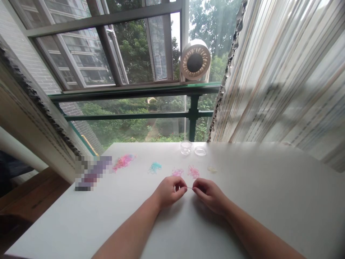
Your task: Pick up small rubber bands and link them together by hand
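Observation:
My left hand [170, 191] and my right hand [208, 193] rest on the white table [269, 201], fingers pinched. Between them they stretch a thin small rubber band [189, 187]. Just beyond the hands lie small piles of bands: two pink piles [178, 172] [193, 171], a teal pile [155, 167], a pale yellow pile [212, 169], and a larger mixed pink pile [123, 161] further left.
A small clear jar [185, 147] and its lid [200, 151] stand at the table's far edge by the window. A blurred-out object [91, 172] lies at the left. A striped curtain [283, 79] hangs at the right. A round fan [195, 60] sits on the window rail.

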Motion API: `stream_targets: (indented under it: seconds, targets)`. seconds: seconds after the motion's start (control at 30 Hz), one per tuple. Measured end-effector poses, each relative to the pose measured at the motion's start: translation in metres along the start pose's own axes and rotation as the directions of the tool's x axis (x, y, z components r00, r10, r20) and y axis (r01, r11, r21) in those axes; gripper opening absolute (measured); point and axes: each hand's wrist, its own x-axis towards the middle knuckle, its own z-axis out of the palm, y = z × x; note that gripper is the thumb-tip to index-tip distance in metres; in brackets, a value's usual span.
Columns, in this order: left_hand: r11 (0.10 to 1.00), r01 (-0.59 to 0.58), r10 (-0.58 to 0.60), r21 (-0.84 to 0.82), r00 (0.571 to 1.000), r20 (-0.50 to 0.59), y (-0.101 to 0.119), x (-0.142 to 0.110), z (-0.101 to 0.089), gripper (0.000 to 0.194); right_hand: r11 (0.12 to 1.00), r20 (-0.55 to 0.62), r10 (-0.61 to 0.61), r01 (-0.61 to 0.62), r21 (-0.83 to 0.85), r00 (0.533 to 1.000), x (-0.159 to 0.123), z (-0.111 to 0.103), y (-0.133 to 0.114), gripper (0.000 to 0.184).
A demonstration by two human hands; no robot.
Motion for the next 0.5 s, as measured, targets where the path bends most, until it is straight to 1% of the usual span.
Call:
stream_targets:
  seconds: [0.1,0.23,0.37,0.5]
  targets:
    - [1.0,0.006,-0.006,0.012,1.0,-0.025,-0.004,0.001,-0.005,0.015,1.0,-0.001,0.002,-0.002,-0.004,1.0,0.0,0.0,0.0,0.013]
    - [0.997,0.033,-0.028,0.064,0.996,-0.083,-0.014,0.003,-0.014,0.016,1.0,0.005,0.007,-0.007,0.004,1.0,0.0,0.0,0.0,0.012]
    - [0.984,0.092,-0.07,0.151,0.987,-0.146,-0.024,0.006,-0.023,0.016,1.0,0.009,0.013,-0.013,-0.003,1.0,0.0,-0.001,0.0,0.012]
    - [0.97,0.146,-0.112,0.195,0.978,-0.175,-0.031,0.007,-0.026,0.016,1.0,0.018,0.023,-0.023,-0.004,1.0,0.0,-0.002,-0.002,0.012]
